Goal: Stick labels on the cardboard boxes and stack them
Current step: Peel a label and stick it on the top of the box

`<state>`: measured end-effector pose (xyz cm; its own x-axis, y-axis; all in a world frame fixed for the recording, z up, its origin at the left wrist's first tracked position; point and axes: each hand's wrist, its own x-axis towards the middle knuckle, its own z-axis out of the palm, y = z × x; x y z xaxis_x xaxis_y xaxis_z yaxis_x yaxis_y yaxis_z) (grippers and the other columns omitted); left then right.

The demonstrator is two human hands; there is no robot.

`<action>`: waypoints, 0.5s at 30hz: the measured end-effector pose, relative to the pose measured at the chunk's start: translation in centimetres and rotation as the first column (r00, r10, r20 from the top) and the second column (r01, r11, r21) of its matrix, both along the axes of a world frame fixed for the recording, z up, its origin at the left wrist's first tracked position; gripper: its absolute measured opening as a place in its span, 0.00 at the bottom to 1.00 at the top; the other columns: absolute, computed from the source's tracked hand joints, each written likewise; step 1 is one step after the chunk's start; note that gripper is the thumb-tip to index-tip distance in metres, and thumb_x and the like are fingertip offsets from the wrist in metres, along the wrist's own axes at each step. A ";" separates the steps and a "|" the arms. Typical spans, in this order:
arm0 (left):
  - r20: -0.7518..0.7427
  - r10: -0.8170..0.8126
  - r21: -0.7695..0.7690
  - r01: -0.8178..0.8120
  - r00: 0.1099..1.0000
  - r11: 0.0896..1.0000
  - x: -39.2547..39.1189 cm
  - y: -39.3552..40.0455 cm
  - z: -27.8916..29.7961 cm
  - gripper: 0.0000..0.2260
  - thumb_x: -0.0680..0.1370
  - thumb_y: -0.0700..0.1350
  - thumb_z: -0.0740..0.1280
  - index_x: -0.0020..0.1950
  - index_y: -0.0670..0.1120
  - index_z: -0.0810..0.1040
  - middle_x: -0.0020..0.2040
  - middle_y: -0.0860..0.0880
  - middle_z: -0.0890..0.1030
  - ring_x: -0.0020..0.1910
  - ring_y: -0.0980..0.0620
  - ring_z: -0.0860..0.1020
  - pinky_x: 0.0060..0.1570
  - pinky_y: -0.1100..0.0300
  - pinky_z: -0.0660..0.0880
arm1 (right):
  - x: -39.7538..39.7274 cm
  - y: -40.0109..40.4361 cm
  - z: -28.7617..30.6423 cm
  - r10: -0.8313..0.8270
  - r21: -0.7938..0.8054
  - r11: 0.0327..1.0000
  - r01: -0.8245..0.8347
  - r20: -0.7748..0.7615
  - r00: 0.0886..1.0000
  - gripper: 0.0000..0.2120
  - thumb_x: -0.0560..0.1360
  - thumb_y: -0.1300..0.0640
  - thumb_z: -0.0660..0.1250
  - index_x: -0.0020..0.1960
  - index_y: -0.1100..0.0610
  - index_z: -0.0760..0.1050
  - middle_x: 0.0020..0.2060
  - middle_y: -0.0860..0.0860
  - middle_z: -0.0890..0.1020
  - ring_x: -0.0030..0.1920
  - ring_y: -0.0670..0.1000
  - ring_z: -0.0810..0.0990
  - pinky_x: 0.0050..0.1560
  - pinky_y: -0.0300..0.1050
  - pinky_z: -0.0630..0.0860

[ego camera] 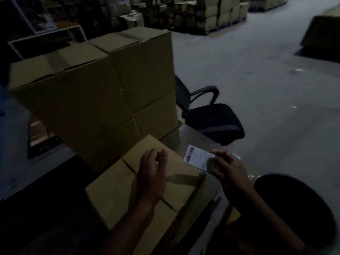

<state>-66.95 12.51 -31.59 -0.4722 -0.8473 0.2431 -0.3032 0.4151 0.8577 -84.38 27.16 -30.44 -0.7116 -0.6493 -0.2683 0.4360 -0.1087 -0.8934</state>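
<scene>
In a dim warehouse, a right hand pinches a white shipping label just right of a closed cardboard box on the table; the left hand hovers over the box, fingers curled, holding nothing. Behind stand stacked boxes, an office chair and distant pallets of cartons.

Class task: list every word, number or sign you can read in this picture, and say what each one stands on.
White label pinched in the right hand: barcodes and printed lines, too blurred to read.
Cardboard box under the left hand: no print visible.
Stacked boxes: none visible.
</scene>
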 end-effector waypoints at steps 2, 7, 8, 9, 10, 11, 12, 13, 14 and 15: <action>0.012 -0.126 -0.116 0.126 0.992 0.985 -3.8 2.0 0.2 0.23 0.83 0.70 0.52 0.56 0.57 0.79 0.54 0.59 0.77 0.57 0.59 0.75 0.56 0.52 0.77 | -1.7 2.6 -0.6 -0.120 0.005 0.993 0.120 -0.005 0.993 0.09 0.78 0.67 0.67 0.57 0.62 0.79 0.51 0.58 0.84 0.47 0.53 0.83 0.39 0.41 0.82; 0.037 -0.363 -0.170 0.364 0.931 0.916 -12.1 7.7 -1.3 0.17 0.84 0.67 0.56 0.57 0.58 0.76 0.56 0.57 0.73 0.56 0.54 0.76 0.56 0.54 0.77 | -5.9 10.5 -3.1 -0.383 0.115 0.915 0.388 -0.058 0.922 0.04 0.77 0.69 0.69 0.50 0.64 0.81 0.40 0.56 0.84 0.41 0.49 0.82 0.35 0.34 0.78; 0.052 -0.398 -0.174 0.400 0.916 0.900 -13.5 9.0 -1.6 0.18 0.84 0.67 0.57 0.57 0.56 0.76 0.56 0.56 0.72 0.56 0.54 0.76 0.56 0.55 0.76 | -6.7 12.2 -3.9 -0.423 0.175 0.881 0.440 -0.130 0.897 0.04 0.76 0.69 0.70 0.49 0.64 0.81 0.39 0.53 0.84 0.38 0.46 0.82 0.34 0.32 0.77; 0.071 -0.440 -0.148 0.446 0.895 0.883 -14.8 10.1 -2.1 0.18 0.83 0.67 0.58 0.57 0.55 0.77 0.55 0.56 0.72 0.56 0.54 0.75 0.56 0.55 0.75 | -7.5 13.8 -5.0 -0.446 0.241 0.839 0.488 -0.209 0.870 0.04 0.76 0.67 0.71 0.50 0.63 0.82 0.39 0.51 0.85 0.37 0.45 0.82 0.34 0.30 0.76; 0.113 -0.489 -0.104 0.499 0.865 0.860 -16.0 11.2 -2.8 0.18 0.82 0.67 0.59 0.57 0.54 0.77 0.55 0.56 0.73 0.55 0.55 0.75 0.56 0.55 0.75 | -8.3 15.3 -6.3 -0.464 0.302 0.792 0.530 -0.266 0.845 0.04 0.75 0.66 0.73 0.50 0.62 0.84 0.39 0.51 0.85 0.38 0.45 0.82 0.34 0.30 0.76; 0.177 -0.540 -0.063 0.557 0.823 0.828 -17.2 12.2 -3.8 0.19 0.80 0.67 0.60 0.56 0.54 0.77 0.54 0.56 0.73 0.55 0.55 0.75 0.56 0.54 0.76 | -9.0 16.7 -7.9 -0.481 0.363 0.741 0.565 -0.301 0.824 0.03 0.75 0.63 0.74 0.49 0.60 0.84 0.40 0.52 0.86 0.39 0.47 0.82 0.34 0.31 0.76; 0.260 -0.588 -0.027 0.615 0.766 0.788 -18.3 13.1 -4.9 0.19 0.79 0.67 0.61 0.56 0.53 0.78 0.55 0.55 0.73 0.55 0.55 0.75 0.56 0.53 0.76 | -9.8 17.7 -9.4 -0.488 0.426 0.688 0.588 -0.328 0.809 0.03 0.75 0.61 0.74 0.48 0.57 0.85 0.41 0.52 0.86 0.40 0.47 0.83 0.35 0.34 0.77; 0.337 -0.636 0.012 0.672 0.694 0.740 -19.3 13.9 -6.2 0.20 0.78 0.67 0.62 0.57 0.53 0.78 0.55 0.54 0.74 0.56 0.54 0.75 0.57 0.50 0.76 | -10.5 18.6 -11.0 -0.476 0.499 0.631 0.594 -0.355 0.804 0.02 0.75 0.59 0.75 0.48 0.55 0.85 0.43 0.52 0.87 0.41 0.48 0.83 0.37 0.39 0.77; 0.407 -0.679 0.062 0.723 0.612 0.688 -20.2 14.7 -7.3 0.20 0.77 0.67 0.64 0.59 0.53 0.78 0.57 0.53 0.74 0.57 0.52 0.76 0.58 0.49 0.77 | -11.1 19.3 -12.5 -0.443 0.568 0.579 0.585 -0.384 0.810 0.03 0.75 0.58 0.75 0.48 0.54 0.86 0.43 0.52 0.87 0.41 0.48 0.83 0.37 0.41 0.76; 0.468 -0.706 0.106 0.759 0.532 0.642 -20.9 15.4 -8.5 0.20 0.78 0.65 0.66 0.61 0.52 0.78 0.58 0.52 0.74 0.58 0.50 0.76 0.59 0.49 0.76 | -11.5 19.9 -13.8 -0.400 0.625 0.530 0.574 -0.412 0.819 0.03 0.76 0.57 0.74 0.49 0.53 0.86 0.44 0.52 0.87 0.41 0.49 0.82 0.38 0.42 0.75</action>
<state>-87.81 27.92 -40.07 -0.9855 -0.1384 -0.0979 -0.1685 0.7369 0.6547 -95.91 47.02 -44.27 -0.9464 0.1415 -0.2904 0.3229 0.4357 -0.8402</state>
